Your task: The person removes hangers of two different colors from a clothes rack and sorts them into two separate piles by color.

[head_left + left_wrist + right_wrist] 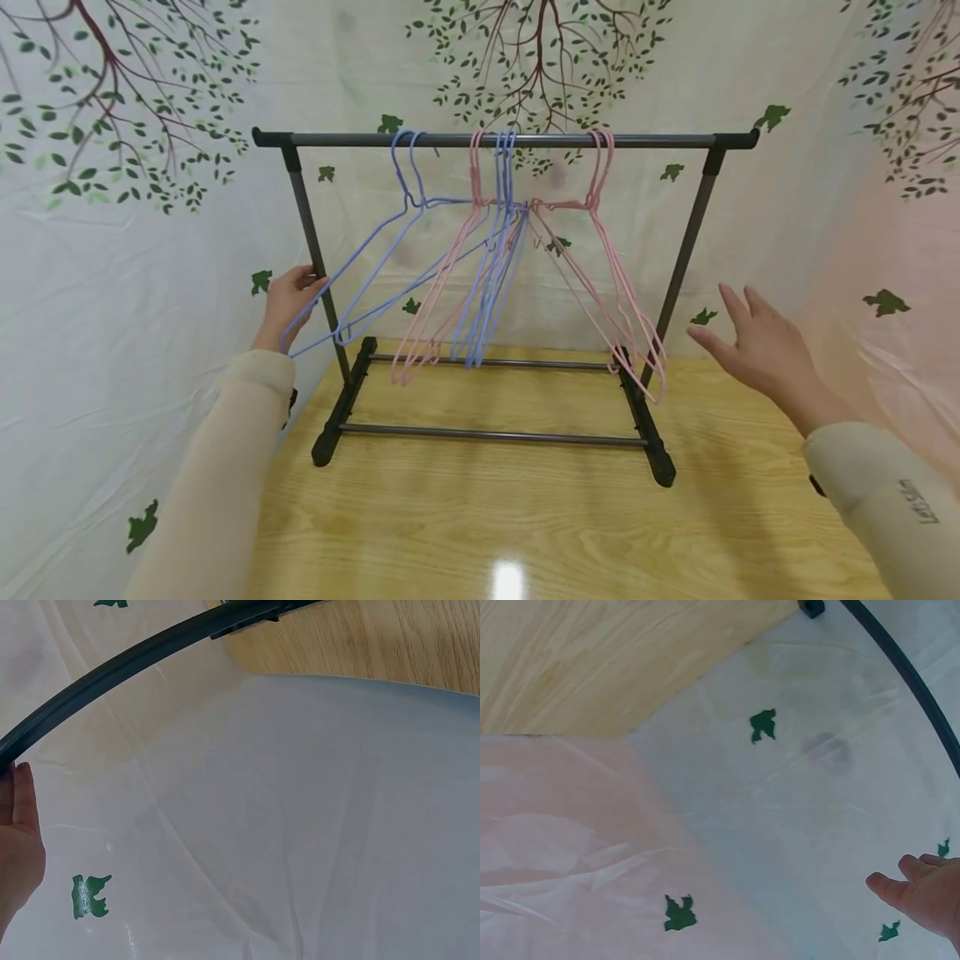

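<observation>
A dark clothes rack (487, 140) stands on the wooden surface, with several wire hangers hooked over its top bar. Blue hangers (375, 242) are at the left and centre; pink hangers (618, 275) are at the right, with more pink ones between the blue. My left hand (288, 304) is at the rack's left post, fingertips right against it, beside the lower corner of a blue hanger. In the left wrist view, the visible fingers (25, 795) look straight below the post. To the right of the right post, my right hand (757, 342) is spread in the air, holding nothing.
Under the rack, two crossbars (495, 435) join black feet (327, 437) on the wood-grain surface (465, 508). Behind it and at both sides hangs a pale cloth (180, 275) printed with branches and green leaves.
</observation>
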A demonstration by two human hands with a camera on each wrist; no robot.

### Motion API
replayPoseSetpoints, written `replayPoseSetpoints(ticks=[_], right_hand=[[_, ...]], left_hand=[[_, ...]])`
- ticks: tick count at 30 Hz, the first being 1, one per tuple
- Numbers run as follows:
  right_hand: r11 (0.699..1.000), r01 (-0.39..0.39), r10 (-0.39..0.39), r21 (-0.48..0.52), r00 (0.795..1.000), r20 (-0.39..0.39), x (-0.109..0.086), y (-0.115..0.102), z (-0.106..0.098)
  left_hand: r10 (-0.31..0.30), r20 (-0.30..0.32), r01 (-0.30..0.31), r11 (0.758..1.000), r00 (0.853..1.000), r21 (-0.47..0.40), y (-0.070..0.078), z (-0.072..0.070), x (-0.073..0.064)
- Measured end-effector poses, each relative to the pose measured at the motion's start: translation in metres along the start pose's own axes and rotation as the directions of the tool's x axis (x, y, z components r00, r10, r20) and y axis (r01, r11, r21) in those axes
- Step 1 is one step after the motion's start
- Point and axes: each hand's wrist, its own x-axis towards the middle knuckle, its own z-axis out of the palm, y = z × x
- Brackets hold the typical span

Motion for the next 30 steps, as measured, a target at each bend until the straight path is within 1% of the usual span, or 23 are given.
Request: replayPoseSetpoints(ticks=[2,4,6,10,14,17,23,26,28,30], right_hand=[[1.000,0.012,-0.012,0.007,1.000,-0.003,0.002,-0.005,-0.004],[1.000,0.025,-0.025,0.014,1.000,-0.006,0.004,-0.010,-0.009],[0.999,0.036,-0.036,0.023,0.999,-0.009,0.006,-0.016,-0.015],[0.997,0.048,-0.048,0.061,0.999,0.003,0.011,-0.032,-0.026],[0.990,0.047,-0.051,0.134,0.998,0.024,0.018,-0.055,-0.033],[0.982,0.047,-0.051,0.181,0.999,0.017,0.022,-0.072,-0.037],[0.954,0.049,-0.054,0.297,0.998,0.008,0.027,-0.098,-0.042],[0.933,0.005,-0.022,0.359,0.999,0.044,0.030,-0.105,-0.044],[0.918,-0.036,0.007,0.396,0.997,0.073,0.032,-0.109,-0.046],[0.896,-0.075,0.032,0.439,0.994,0.104,0.033,-0.112,-0.047]], left_hand=[[-0.021,-0.018,0.020,0.997,1.000,-0.068,-0.003,0.003,0.001],[-0.026,-0.034,0.022,0.992,0.999,-0.127,-0.005,0.006,0.001],[-0.009,-0.057,0.000,0.990,0.998,-0.144,-0.006,0.008,0.001],[0.031,-0.106,-0.046,0.989,0.994,-0.138,-0.010,0.012,0.002],[0.038,-0.130,-0.060,0.984,0.991,-0.166,-0.015,0.013,0.003],[0.048,-0.123,-0.070,0.980,0.991,-0.186,-0.017,0.012,0.004],[0.059,-0.090,-0.074,0.983,0.994,-0.170,-0.020,0.008,0.003],[0.068,-0.079,-0.082,0.978,0.995,-0.193,-0.022,0.007,0.003],[0.080,-0.064,-0.092,0.970,0.995,-0.227,-0.021,0.006,0.003],[0.088,-0.054,-0.100,0.961,0.995,-0.259,-0.020,0.006,0.003]])
